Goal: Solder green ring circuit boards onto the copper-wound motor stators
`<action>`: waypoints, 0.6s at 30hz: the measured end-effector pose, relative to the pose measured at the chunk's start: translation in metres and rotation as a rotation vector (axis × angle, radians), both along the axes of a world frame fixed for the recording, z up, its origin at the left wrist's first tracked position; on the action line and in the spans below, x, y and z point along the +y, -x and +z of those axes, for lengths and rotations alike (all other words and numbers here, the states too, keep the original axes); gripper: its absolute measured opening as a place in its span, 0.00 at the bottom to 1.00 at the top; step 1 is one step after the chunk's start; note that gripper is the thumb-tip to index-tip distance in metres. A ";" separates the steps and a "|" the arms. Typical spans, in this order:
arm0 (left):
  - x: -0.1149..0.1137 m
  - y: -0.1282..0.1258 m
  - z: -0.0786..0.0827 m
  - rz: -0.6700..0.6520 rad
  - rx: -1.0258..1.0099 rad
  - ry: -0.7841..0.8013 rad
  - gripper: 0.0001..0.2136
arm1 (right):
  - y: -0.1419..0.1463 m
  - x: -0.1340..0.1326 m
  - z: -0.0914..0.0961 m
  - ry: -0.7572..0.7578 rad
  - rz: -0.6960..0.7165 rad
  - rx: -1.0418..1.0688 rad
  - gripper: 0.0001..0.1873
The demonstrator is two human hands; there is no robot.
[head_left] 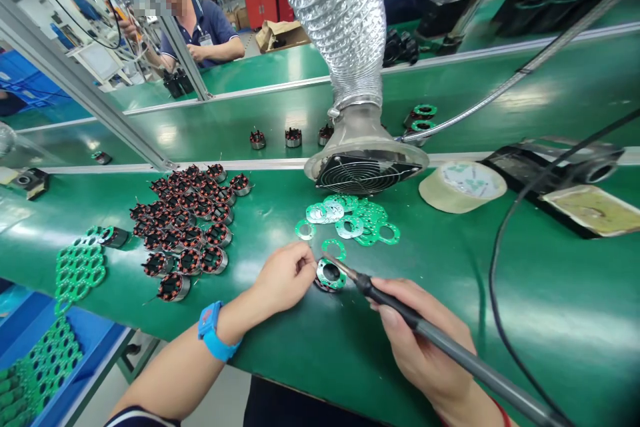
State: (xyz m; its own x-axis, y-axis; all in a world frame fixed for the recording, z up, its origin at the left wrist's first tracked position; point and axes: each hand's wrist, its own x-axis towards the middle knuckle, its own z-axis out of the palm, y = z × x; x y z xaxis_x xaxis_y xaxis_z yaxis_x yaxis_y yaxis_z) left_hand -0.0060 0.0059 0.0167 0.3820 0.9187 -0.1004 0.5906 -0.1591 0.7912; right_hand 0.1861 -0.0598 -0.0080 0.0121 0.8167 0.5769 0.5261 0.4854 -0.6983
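Observation:
My left hand (pixel 285 275), with a blue watch on its wrist, pinches the edge of a small round motor stator topped by a green ring board (pixel 330 275) on the green bench. My right hand (pixel 425 347) grips a dark soldering iron (pixel 400 310) like a pen. The iron's tip rests on the ring board. Just beyond lies a loose pile of green ring boards (pixel 357 220). A cluster of several copper-wound stators (pixel 193 227) sits to the left.
A fume extractor with a silver duct and fan grille (pixel 363 170) stands behind the boards. A round sponge pad (pixel 463 185) and a black iron stand (pixel 565 180) lie at right. Green board panels (pixel 79 268) lie at left. Another person sits across the far bench.

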 end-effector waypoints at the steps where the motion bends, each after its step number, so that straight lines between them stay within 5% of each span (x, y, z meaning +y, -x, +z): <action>1: 0.000 0.000 0.000 -0.001 0.006 -0.005 0.07 | 0.001 0.000 -0.001 0.023 -0.007 -0.007 0.12; 5: 0.002 -0.001 -0.002 -0.010 0.027 -0.043 0.07 | 0.011 0.004 -0.004 0.062 0.019 -0.100 0.22; 11: -0.001 0.000 -0.002 -0.029 0.054 -0.055 0.06 | 0.018 0.010 -0.011 0.005 0.068 -0.299 0.20; 14: 0.001 0.011 0.012 -0.055 0.105 -0.033 0.03 | 0.013 0.010 -0.007 -0.036 0.048 -0.277 0.20; 18: 0.032 0.037 0.041 0.029 0.212 -0.122 0.15 | -0.015 0.004 0.001 -0.122 0.018 -0.290 0.20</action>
State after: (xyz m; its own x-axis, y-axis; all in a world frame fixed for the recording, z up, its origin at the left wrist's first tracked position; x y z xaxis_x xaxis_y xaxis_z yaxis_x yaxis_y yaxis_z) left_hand -0.0430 0.0376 0.0579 0.3373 0.9393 -0.0630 0.7468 -0.2262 0.6254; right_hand 0.2015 -0.0561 -0.0071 -0.1808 0.7399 0.6480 0.6851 0.5674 -0.4567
